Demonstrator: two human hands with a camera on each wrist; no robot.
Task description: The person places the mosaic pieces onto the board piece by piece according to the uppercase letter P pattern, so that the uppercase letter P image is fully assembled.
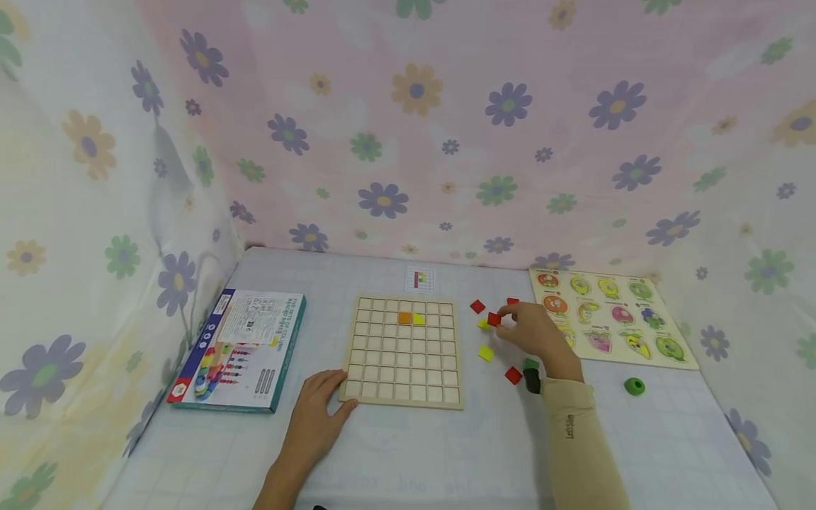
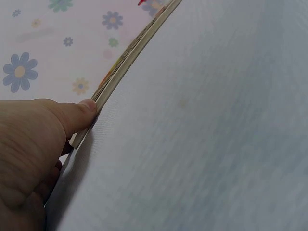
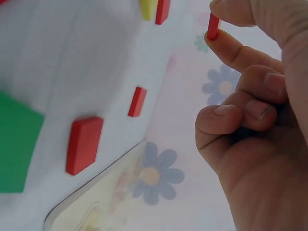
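R hand point(image 1: 535, 333): thumb + index fingertips pinch a red tile point(image 1: 494, 319), a narrow grip; other fingers curl twd palm. Tile in hand sits R of the grid board, above the loose pcs in head view; seen edge-on in R wrist view. L hand point(image 1: 317, 412): thumb on near edge, fingers at L side, gripping the near-L corner of the wooden grid board point(image 1: 403, 359), which lies flat, centre of table.

On the board, 2nd row from far edge: orange tile point(image 1: 404, 318) and, just R of it in the next cell, yellow tile point(image 1: 418, 319). Just beyond far edge: small printed card point(image 1: 421, 280) w/ red, yellow + green squares.

Around R hand, scattered: three loose red tiles point(image 1: 477, 307) point(image 1: 512, 302) point(image 1: 513, 375), two loose yellow tiles point(image 1: 486, 353) (one partly hidden behind the held tile), and a green block point(image 1: 532, 364) nr the wrist, partly covered.

Farther R: fruit-picture board point(image 1: 620, 315), partly behind R hand/forearm; green bead point(image 1: 635, 386) nr its close edge. Far L: boxed game point(image 1: 239, 350), lying flat. Bkgd: flower-print cloth point(image 1: 414, 142), pink at rear, whitish at sides.
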